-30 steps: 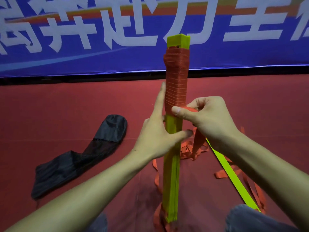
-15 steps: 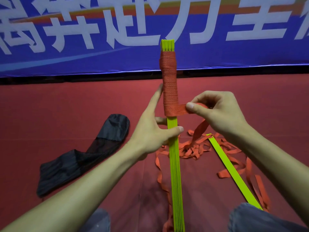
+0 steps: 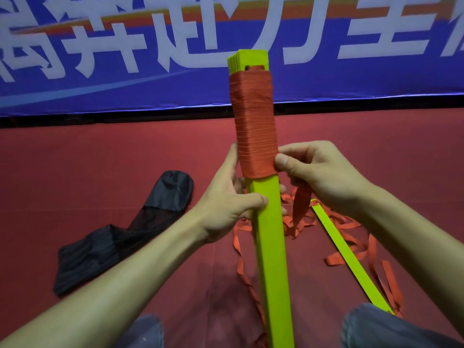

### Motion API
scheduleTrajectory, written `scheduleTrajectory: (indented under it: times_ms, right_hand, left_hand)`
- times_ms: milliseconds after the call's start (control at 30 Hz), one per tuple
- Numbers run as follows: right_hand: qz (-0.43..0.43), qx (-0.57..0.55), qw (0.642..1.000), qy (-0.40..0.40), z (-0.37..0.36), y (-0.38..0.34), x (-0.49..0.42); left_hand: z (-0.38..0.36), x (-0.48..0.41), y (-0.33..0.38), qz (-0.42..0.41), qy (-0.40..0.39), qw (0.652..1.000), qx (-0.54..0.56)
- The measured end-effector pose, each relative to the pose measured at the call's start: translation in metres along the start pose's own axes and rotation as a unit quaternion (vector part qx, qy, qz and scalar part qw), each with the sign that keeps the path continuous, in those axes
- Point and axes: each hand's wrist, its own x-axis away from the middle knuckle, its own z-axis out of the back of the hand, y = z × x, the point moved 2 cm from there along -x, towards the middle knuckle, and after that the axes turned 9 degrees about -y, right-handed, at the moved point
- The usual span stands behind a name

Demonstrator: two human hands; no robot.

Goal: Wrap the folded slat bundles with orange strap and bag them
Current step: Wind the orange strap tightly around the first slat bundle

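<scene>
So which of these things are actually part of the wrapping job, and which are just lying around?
In the job: slat bundle, gripped by the left hand; orange strap, pinched by the right hand; black bag, lying on the red floor.
Just there: blue banner; one loose slat among slack strap, role unclear.

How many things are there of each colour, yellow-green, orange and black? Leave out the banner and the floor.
Yellow-green: 2, the slat bundle held upright and a single slat on the floor.
Orange: 1, the orange strap, wound round the bundle and trailing in a tangle; separate pieces cannot be told.
Black: 1, the bag on the floor.
Total: 4.
</scene>
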Motion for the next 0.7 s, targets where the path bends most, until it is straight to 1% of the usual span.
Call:
scheduleTrajectory:
  times_ms: [67,100,167,233,300,367,467,533,600,700]
  right_hand:
    - [-0.001,-0.043,0.998,-0.050,-0.004,0.002,0.001]
    - [0.001,-0.060,0.997,-0.053,-0.006,0.002,0.001]
    - [-0.002,-0.106,0.994,-0.023,-0.011,0.000,0.001]
    - [-0.009,-0.142,0.990,0.020,-0.014,-0.001,0.001]
    - [-0.006,-0.117,0.990,0.073,-0.013,-0.003,0.002]
    - [-0.011,-0.092,0.987,0.134,-0.011,-0.005,0.003]
    - [-0.005,-0.040,0.978,0.203,-0.016,-0.007,0.003]
    - [0.002,-0.019,0.974,0.226,-0.024,-0.008,0.003]
    - [0.003,-0.012,0.972,0.235,-0.027,-0.008,0.004]
    - [0.007,0.034,0.971,0.235,-0.025,-0.008,0.002]
  left_hand:
    - [0.001,0.001,0.001,0.004,-0.033,0.999,0.005]
    - [0.002,0.001,0.002,0.007,-0.039,0.999,0.007]
    - [0.002,0.000,0.001,0.006,-0.026,1.000,0.000]
    - [0.000,-0.001,0.000,-0.010,0.010,1.000,0.009]
    - [-0.003,-0.001,0.002,-0.040,0.049,0.998,-0.012]
    - [-0.007,0.000,0.001,-0.064,0.087,0.991,-0.083]
    - [-0.015,-0.002,-0.004,-0.052,0.119,0.976,-0.178]
    - [-0.016,-0.005,-0.008,-0.039,0.161,0.954,-0.251]
    - [-0.013,-0.006,-0.008,-0.028,0.195,0.935,-0.294]
    - [-0.006,-0.005,-0.004,-0.020,0.197,0.933,-0.299]
